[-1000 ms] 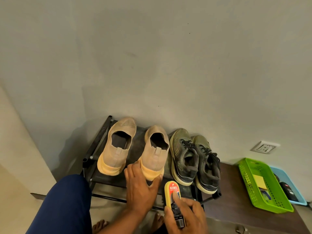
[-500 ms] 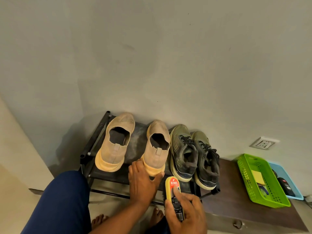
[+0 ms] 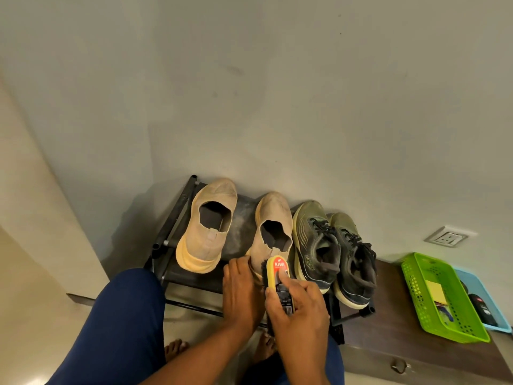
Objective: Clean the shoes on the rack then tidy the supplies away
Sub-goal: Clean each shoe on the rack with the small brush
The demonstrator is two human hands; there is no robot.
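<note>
Two beige slip-on shoes, one on the left (image 3: 206,226) and one on the right (image 3: 273,226), stand beside a pair of dark olive sneakers (image 3: 330,251) on a black metal rack (image 3: 177,218) against the wall. My right hand (image 3: 298,309) grips a yellow shoe brush (image 3: 278,276) with a red label, its dark bristles against the heel of the right beige shoe. My left hand (image 3: 240,290) holds that shoe's heel, which it hides.
A dark wooden cabinet top (image 3: 394,326) lies right of the rack. On it sit a green basket (image 3: 433,298) with a yellow item and a blue tray (image 3: 491,307) with a dark bottle. My blue-trousered knee (image 3: 122,323) and bare feet are below. A wall socket (image 3: 447,237) is at right.
My right hand has carried the brush forward and left onto the heel of the right beige shoe. My left hand stays on that heel. The view has shifted a little.
</note>
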